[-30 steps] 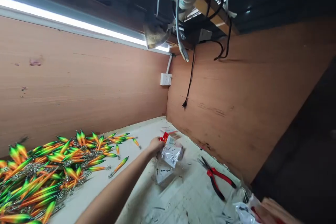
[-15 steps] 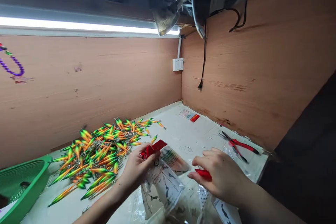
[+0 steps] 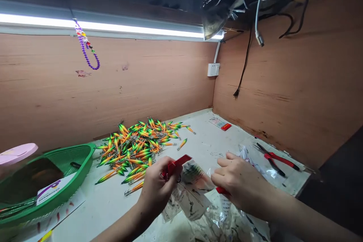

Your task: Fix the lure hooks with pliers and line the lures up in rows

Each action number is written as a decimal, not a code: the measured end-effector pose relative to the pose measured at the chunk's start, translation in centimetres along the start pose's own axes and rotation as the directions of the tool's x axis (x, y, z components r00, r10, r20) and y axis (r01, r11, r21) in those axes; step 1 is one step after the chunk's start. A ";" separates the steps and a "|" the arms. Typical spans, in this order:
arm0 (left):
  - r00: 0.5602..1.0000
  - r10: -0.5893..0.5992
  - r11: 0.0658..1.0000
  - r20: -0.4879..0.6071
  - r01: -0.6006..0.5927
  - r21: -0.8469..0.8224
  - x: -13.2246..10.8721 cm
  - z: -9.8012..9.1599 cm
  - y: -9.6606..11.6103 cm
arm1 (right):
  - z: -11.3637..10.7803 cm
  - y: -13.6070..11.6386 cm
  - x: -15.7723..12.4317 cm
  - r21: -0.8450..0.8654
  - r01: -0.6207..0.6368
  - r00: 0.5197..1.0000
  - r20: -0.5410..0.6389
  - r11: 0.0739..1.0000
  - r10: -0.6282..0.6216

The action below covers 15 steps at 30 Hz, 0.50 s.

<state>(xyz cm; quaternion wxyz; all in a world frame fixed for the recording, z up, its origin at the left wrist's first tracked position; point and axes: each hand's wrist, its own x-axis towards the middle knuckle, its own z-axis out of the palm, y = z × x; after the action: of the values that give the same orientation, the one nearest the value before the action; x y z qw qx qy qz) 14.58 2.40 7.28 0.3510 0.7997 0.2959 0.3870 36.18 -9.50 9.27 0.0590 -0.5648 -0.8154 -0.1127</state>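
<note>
My left hand (image 3: 160,183) is closed around the red top edges of clear printed plastic bags (image 3: 190,198), which hang down from it. My right hand (image 3: 236,179) is closed too, its fingers wrapped over the red top of another clear packet (image 3: 224,206), mostly hidden beneath the hand. Below both hands, more crumpled clear plastic lies on the white table (image 3: 110,211). Left of my left hand spreads a heap of green, yellow and orange fishing lures (image 3: 138,145) with metal hooks. One lure (image 3: 183,144) lies apart on the heap's right.
A green basket (image 3: 85,162) stands at the left, holding a white card and other items. Red-handled pliers (image 3: 276,159) rest near the right edge. One red-and-white packet (image 3: 220,123) lies by the back corner. Cables (image 3: 258,19) dangle overhead; purple beads (image 3: 89,55) hang from the lamp (image 3: 127,26).
The view has swung left, bringing more of the green basket and the hanging beads into sight. My right hand has turned and closed further over the red packet top; my left keeps its grip.
</note>
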 end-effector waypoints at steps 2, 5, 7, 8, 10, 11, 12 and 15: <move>0.994 -0.106 0.993 -0.021 0.105 -0.060 -0.2 -0.9 -0.8 | 0.3 0.3 0.0 0.008 0.105 0.989 -0.109 0.994 -0.103; 0.984 -0.177 0.979 -0.012 0.174 -0.109 -0.6 -2.2 -1.8 | 0.6 0.5 0.4 0.030 0.180 0.947 -0.277 0.983 -0.165; 0.986 -0.165 0.982 -0.001 0.164 -0.094 -1.0 -2.6 -2.0 | 0.7 0.3 1.1 0.032 0.173 0.946 -0.284 0.984 -0.157; 0.988 -0.154 0.984 0.005 0.153 -0.087 -1.2 -2.7 -1.9 | 0.7 0.0 1.4 0.024 0.173 0.949 -0.270 0.985 -0.160; 0.992 -0.121 0.989 0.020 0.122 -0.086 -1.6 -2.8 -1.7 | 0.9 -0.5 2.2 0.001 0.183 0.956 -0.235 0.983 -0.178; 0.995 -0.098 0.991 0.025 0.100 -0.086 -1.7 -2.7 -1.5 | 1.0 -0.7 2.5 -0.007 0.186 0.958 -0.220 0.982 -0.183; 0.997 -0.074 0.993 0.027 0.076 -0.086 -1.9 -2.7 -1.3 | 1.2 -0.9 2.7 -0.012 0.187 0.960 -0.209 0.982 -0.185; 1.000 -0.006 0.997 0.017 0.007 -0.079 -2.2 -2.7 -1.0 | 1.3 -1.1 3.1 -0.025 0.177 0.966 -0.186 0.984 -0.179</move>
<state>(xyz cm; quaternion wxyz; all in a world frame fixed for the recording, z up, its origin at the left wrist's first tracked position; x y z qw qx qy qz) 10.99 2.24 6.77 0.3861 0.7874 0.2799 0.3906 34.05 -6.74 8.62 0.1229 -0.4765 -0.8531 -0.1736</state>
